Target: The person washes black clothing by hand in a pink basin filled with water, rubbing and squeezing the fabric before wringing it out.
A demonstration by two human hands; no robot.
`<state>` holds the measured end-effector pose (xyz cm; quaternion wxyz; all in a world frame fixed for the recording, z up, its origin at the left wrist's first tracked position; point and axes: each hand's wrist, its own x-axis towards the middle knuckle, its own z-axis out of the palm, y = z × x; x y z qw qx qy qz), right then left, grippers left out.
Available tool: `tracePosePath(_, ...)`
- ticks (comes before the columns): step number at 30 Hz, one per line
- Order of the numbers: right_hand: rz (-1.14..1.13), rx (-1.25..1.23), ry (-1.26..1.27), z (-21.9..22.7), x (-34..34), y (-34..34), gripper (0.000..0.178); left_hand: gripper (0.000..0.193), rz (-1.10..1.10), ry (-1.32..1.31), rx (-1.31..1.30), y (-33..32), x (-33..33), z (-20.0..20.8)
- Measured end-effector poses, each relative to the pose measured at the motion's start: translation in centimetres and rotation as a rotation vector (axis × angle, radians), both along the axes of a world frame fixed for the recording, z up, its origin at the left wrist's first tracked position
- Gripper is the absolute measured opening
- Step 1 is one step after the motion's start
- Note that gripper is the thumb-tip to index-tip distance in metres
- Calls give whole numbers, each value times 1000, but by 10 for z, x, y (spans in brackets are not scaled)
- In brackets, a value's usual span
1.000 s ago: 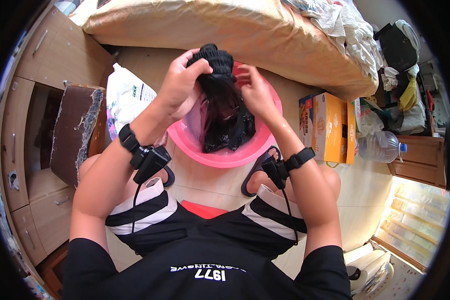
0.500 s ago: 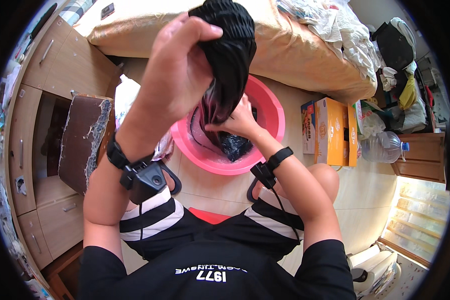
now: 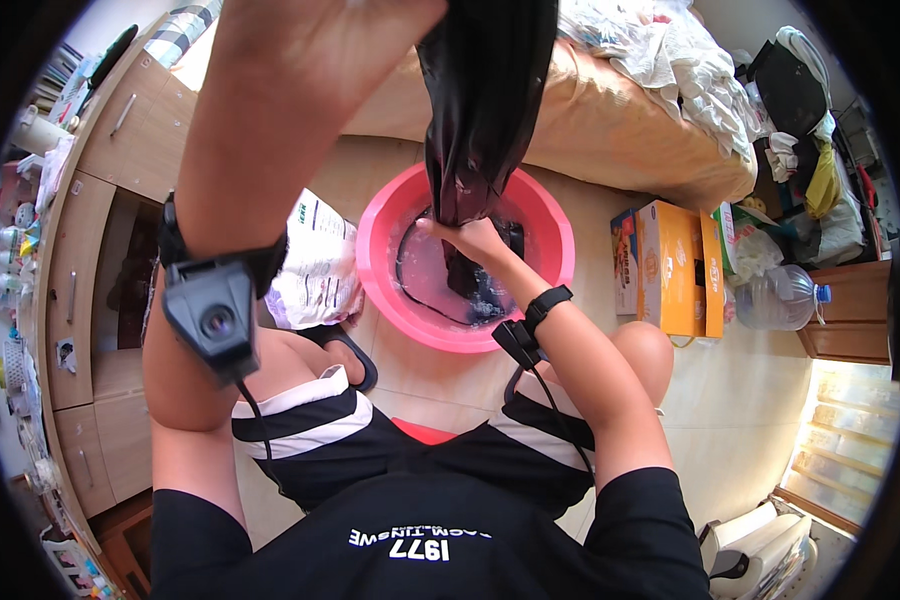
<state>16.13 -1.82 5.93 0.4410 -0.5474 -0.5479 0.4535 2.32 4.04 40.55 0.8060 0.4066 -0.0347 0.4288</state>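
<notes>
A wet, shiny black garment (image 3: 485,105) stretches from the top of the view down over the pink basin (image 3: 388,305). My left hand (image 3: 355,40) is raised beside its upper part. The fingers run out of the picture, but the cloth hangs from that hand. Below, my right hand (image 3: 468,238) is closed round the garment's lower, gathered part, just above the water. Soapy water and more dark cloth (image 3: 475,285) lie in the basin. Each wrist carries a strapped black camera.
Left of the basin stands a white printed bag (image 3: 320,265), with wooden drawers (image 3: 125,115) beyond. An orange carton (image 3: 673,265) and a large clear plastic bottle (image 3: 775,297) are on the right. A bed with a peach cover (image 3: 610,120) lies behind the basin.
My left hand has risen out of the top of the view, pulling the garment up and longer. My right hand has closed round its lower part and shifted slightly down.
</notes>
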Motion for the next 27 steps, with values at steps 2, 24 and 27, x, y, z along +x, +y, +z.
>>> tracePosePath(2, -1, -51, 164, 7, -28, 6, 44, 22, 11, 39, -19, 19, -32, 12)
tracePosePath(24, -257, 73, -242, 78, 37, -2, 21, 20, 336, 759, -473, 27, -96, -322)
tracePosePath(27, -172, 137, -277, 102, 39, -4, 17, 27, 274, 976, -392, 10, -85, -347)
